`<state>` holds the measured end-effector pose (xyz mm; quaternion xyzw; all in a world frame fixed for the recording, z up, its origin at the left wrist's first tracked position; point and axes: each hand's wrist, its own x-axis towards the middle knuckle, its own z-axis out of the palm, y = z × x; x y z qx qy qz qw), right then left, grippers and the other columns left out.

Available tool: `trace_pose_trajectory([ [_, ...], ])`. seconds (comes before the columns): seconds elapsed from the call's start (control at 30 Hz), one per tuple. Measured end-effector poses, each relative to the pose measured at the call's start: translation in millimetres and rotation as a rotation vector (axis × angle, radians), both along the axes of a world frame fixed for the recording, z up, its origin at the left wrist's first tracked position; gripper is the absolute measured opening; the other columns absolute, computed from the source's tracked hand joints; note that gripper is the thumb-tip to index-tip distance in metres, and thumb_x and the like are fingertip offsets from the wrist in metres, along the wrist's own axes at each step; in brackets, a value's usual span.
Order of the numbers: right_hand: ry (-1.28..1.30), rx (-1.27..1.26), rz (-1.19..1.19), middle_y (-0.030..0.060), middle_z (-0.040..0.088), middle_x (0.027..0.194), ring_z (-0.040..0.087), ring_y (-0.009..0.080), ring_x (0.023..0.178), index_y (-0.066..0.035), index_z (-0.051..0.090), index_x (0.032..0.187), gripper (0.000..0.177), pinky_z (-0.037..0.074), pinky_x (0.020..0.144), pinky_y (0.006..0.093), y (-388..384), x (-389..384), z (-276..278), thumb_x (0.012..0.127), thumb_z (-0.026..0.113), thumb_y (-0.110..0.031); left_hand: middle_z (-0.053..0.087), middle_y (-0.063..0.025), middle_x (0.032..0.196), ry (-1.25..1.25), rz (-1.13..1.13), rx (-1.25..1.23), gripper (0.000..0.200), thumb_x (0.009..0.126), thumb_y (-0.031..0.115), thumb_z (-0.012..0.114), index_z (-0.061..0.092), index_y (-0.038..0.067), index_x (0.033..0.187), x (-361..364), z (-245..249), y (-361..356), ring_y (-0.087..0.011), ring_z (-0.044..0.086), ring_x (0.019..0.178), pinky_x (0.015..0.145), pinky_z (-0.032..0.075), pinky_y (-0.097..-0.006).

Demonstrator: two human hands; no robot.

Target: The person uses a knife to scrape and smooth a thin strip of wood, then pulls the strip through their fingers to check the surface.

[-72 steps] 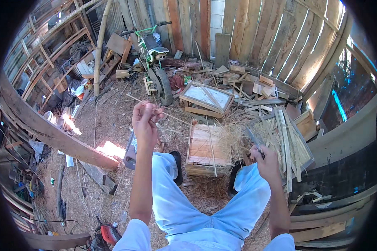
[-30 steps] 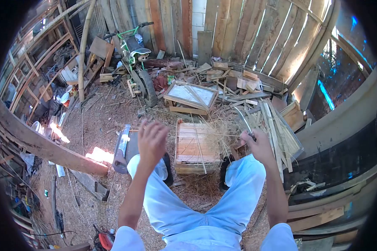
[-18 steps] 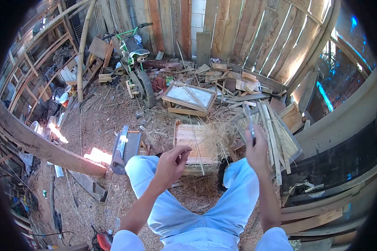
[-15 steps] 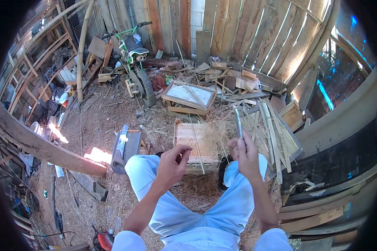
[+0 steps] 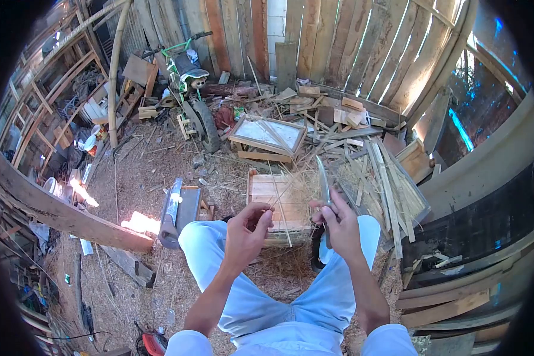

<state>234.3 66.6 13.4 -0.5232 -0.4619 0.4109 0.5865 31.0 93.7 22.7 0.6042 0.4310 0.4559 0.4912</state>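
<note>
Steel knife upright in R hand; L hand pinched shut.

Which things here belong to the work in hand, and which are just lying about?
In hand: left hand pinching a thin sliver; right hand gripping a knife, blade up; wooden crate with shavings before the knees.
Lying about: small motorbike, framed panel, bamboo pole, scrap wood pile.
</note>
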Motion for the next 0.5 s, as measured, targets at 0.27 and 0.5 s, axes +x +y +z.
trace_pose_trajectory([
  [0.27,-0.176,0.184,-0.033,0.0077,0.064,0.088,0.062,0.0134,0.081,0.003,0.057,0.11,0.021,0.047,0.077,0.0265,-1.2,-7.0,10.5,0.093,0.048,-0.006,0.06,0.0002,0.076,-0.061,0.047,0.033,0.017,0.088,0.012,0.062,0.065,0.001,0.1,9.2,-1.5,6.8,-0.0044,0.053,0.063,0.056,0.043,-0.0188],
  [0.5,-0.055,0.087,0.088,0.0071,0.061,0.081,0.058,0.0111,0.07,0.004,0.056,0.111,0.023,0.046,0.066,0.0237,-1.2,-18.8,32.8,0.094,0.048,-0.01,0.06,-0.0005,0.072,-0.287,-0.157,-0.25,0.021,0.086,0.013,0.065,0.066,-0.001,0.101,4.2,11.5,5.9,-0.0059,0.052,0.06,0.054,0.038,-0.0197],
])
